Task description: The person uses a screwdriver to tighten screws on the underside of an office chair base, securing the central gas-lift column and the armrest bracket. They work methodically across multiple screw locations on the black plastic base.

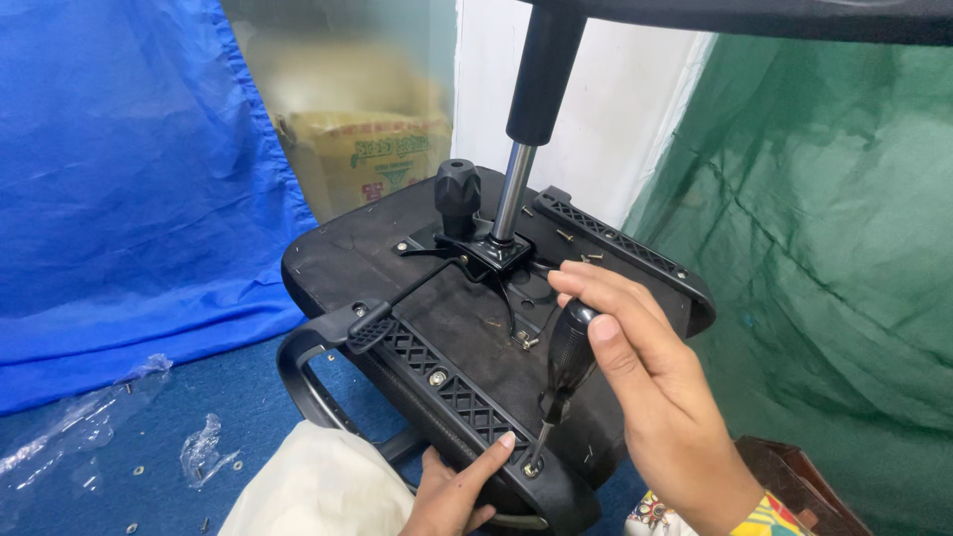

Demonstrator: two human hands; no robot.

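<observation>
Right hand (645, 387) fingers grip screwdriver (566, 372); gas cylinder (526, 129), knob (458, 196) rise beyond left hand's (452, 491) loose fingers.

Single head-worn view, looking steeply down and forward, close above fingers (596, 288) (arm's reach); upturned chair seat (447, 318) fills centre beyond them, floor (119, 417) left of them.

The right hand (635, 367) reaches in from the lower right, fingers curled closed in a downward-angled grip. The left hand (452, 491) rises from below, index finger stretched up, other fingers loosely folded.
</observation>
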